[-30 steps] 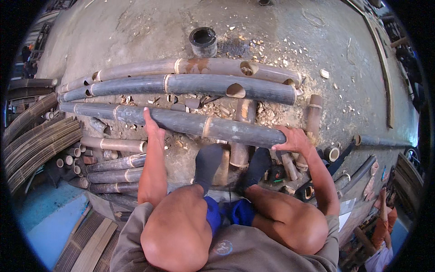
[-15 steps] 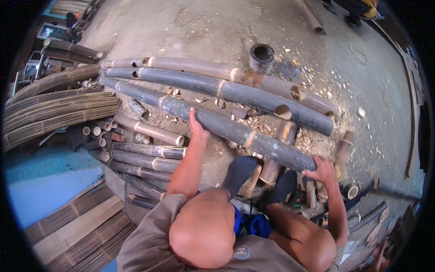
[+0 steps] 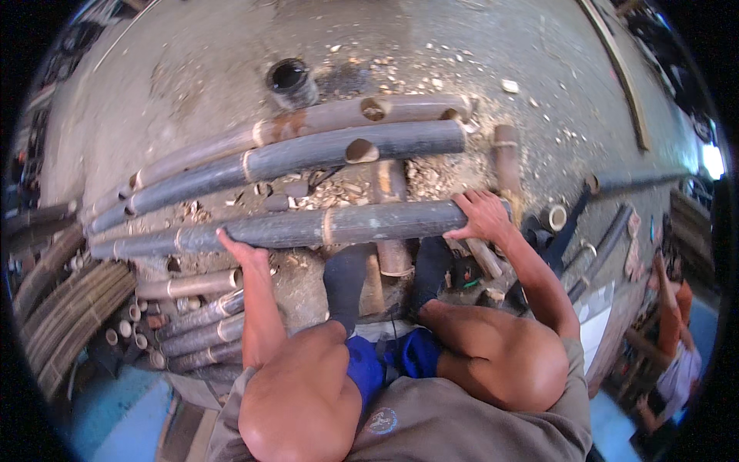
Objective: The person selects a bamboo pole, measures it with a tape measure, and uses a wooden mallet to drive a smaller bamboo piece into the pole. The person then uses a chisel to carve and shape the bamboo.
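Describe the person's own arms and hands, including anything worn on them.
The left hand and right hand are bare, with no gloves or wristbands visible. The forearms are uncovered too, up to loose brownish-grey sleeves that end near the elbows.

We are seeing a small, round, pale emblem (image 3: 382, 421) on the brown-grey shirt (image 3: 469, 422), but its markings are proving too small for reading; we are finding no legible text, label, number or sign.
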The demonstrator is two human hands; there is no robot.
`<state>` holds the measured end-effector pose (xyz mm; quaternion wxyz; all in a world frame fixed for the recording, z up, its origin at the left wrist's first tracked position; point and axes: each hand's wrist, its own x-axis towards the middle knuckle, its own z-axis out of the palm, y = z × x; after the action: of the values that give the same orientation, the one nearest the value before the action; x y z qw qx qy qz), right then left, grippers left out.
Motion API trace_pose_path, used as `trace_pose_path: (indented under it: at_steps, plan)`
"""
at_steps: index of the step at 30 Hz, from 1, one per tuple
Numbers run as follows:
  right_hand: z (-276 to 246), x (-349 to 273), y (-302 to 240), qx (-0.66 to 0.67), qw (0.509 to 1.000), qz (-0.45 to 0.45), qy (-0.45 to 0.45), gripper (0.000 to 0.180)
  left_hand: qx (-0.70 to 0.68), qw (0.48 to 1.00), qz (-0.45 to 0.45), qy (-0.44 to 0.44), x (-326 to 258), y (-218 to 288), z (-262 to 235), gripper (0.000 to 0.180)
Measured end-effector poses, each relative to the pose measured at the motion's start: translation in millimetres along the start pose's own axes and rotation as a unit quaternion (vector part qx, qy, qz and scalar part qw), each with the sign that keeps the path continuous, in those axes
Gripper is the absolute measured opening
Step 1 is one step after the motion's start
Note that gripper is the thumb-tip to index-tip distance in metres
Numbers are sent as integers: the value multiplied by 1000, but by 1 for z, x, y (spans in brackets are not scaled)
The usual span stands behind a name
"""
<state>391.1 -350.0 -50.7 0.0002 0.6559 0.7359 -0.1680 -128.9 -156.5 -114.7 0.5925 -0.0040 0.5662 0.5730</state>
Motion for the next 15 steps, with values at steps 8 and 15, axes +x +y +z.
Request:
trace_pose_path:
  at_steps: [8,15]
  plan:
    - [7,-3,-5,-12,998,-9,63,91,59,997,10,44,-4,7,8,77]
    - [11,-13,-1,4,999,26,44,90,53,998,-26,31,10,1,3,79]
